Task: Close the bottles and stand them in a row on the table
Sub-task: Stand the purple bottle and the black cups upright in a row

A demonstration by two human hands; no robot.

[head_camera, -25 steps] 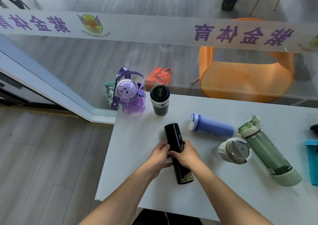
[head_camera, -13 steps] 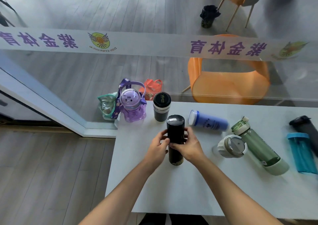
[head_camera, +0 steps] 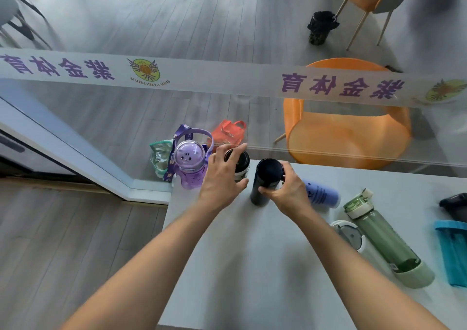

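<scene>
The tall black flask (head_camera: 264, 180) stands upright near the far left of the white table (head_camera: 252, 266), and my right hand (head_camera: 286, 190) grips its side. My left hand (head_camera: 223, 178) is off it, fingers spread, hovering in front of the short black-lidded tumbler (head_camera: 241, 164). To the tumbler's left stands a purple bottle (head_camera: 188, 163) with a cat face, at the table's corner. Four bottles lie on their sides to the right: a blue bottle (head_camera: 322, 193), a green bottle (head_camera: 384, 238), a white-lidded one (head_camera: 350, 235) and a teal bottle (head_camera: 452, 251).
A glass wall with a printed white band (head_camera: 227, 74) runs just behind the table's far edge. Beyond it are an orange chair (head_camera: 348, 132) and an orange bag (head_camera: 227, 134). A dark bottle (head_camera: 453, 206) lies at the right edge.
The black flask went from lying flat to upright and moved back beside the tumbler. My left hand has let go of it and opened; my right hand still holds it.
</scene>
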